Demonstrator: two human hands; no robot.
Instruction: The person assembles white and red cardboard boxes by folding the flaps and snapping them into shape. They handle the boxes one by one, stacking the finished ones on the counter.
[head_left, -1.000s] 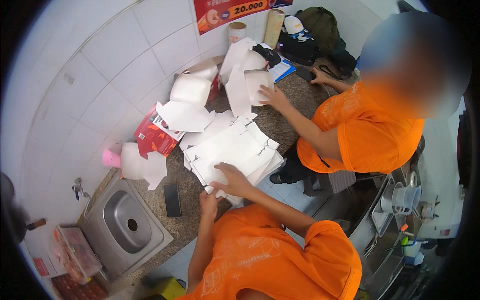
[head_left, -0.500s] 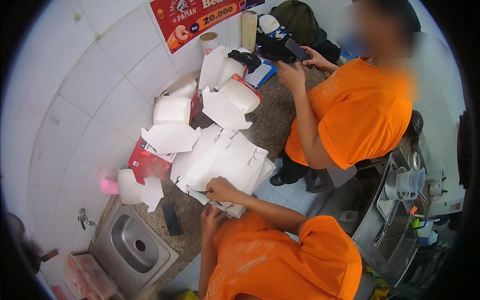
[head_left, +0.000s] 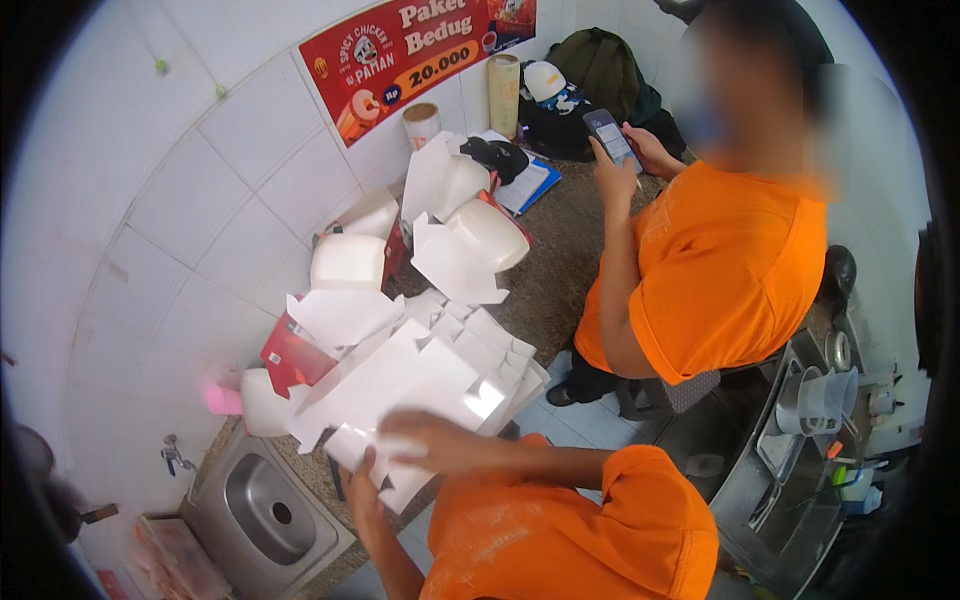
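Note:
A flat white cardboard box blank (head_left: 400, 375) is lifted at an angle over the counter. My left hand (head_left: 366, 488) grips its near left edge, thumb on the upper face. Over the near part of the blank is my right hand (head_left: 425, 440), smeared by motion; its fingers cannot be made out. Beneath and behind lies a stack of similar white box blanks (head_left: 505, 345). Several folded white-and-red food boxes with raised flaps stand beyond, among them one box (head_left: 347, 262) and another (head_left: 487, 235).
To the left are a steel sink (head_left: 270, 510), a tap (head_left: 177, 455) and a pink cup (head_left: 223, 399). A co-worker in an orange shirt (head_left: 720, 260) stands at the right, holding a phone (head_left: 608, 137). Far back on the counter sit a bag (head_left: 600, 75) and a clipboard (head_left: 535, 187).
One box blank has come up off the stack and moved left, covering where the phone on the counter lay. Both my hands have shifted left and nearer. The co-worker's phone is now held in both hands.

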